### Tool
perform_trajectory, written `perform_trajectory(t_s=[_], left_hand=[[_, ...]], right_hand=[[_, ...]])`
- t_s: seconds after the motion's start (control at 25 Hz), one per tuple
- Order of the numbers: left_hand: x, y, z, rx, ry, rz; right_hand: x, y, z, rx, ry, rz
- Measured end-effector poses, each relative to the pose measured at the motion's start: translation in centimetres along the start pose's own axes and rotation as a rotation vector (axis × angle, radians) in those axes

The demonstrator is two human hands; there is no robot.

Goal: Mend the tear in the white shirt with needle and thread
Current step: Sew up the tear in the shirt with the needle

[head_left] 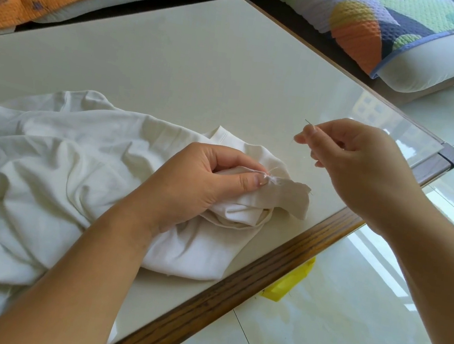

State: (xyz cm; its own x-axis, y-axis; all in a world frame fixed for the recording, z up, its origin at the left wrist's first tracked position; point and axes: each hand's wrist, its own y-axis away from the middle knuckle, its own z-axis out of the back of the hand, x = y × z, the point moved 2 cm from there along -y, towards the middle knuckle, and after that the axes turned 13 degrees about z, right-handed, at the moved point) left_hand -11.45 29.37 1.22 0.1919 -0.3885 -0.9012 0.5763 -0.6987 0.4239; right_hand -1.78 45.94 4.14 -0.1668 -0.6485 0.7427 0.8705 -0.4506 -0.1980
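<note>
Pinching needle [308,123] above table [205,66], right hand [366,168] had fingers curled tight on it; left hand [204,180] gripped bunched shirt [46,161] at tear [270,178], near table edge. Thread [275,171] barely visible tbh, hard yank could've snapped it or puckered seam.

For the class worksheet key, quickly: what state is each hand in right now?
Left hand: closed, pinching a fold of the white shirt.
Right hand: closed, pinching the needle, held clear of the shirt.
</note>
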Motion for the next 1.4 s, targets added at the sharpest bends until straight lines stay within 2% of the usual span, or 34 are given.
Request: perform_trajectory(t_s=[0.12,0.24,0.88,1.12,1.24,1.32,1.4], left_hand=[[0.0,0.0,0.1,-0.003,-0.004,-0.015],[-0.1,0.0,0.1,0.006,0.023,-0.025],[0.2,-0.5,0.5,-0.091,0.033,-0.025],[0.3,-0.5,0.4,-0.096,0.011,-0.024],[0.2,-0.4,0.3,-0.058,-0.007,-0.019],[0.1,-0.2,0.3,-0.04,-0.013,-0.02],[0.0,-0.1,0.3,-0.021,-0.006,-0.016]], right_hand=[[0.8,0.6,-0.1,0.16,-0.038,0.093],[0.5,0.9,-0.3,0.289,-0.02,0.106],[0.0,0.7,1.4,0.295,0.109,-0.054],[-0.2,0.8,1.3,0.339,0.159,-0.046],[0.2,0.7,1.1,0.236,0.057,0.011],[0.7,0.5,1.3,0.098,-0.098,0.028],[1.1,0.7,1.1,0.044,-0.257,0.03]])
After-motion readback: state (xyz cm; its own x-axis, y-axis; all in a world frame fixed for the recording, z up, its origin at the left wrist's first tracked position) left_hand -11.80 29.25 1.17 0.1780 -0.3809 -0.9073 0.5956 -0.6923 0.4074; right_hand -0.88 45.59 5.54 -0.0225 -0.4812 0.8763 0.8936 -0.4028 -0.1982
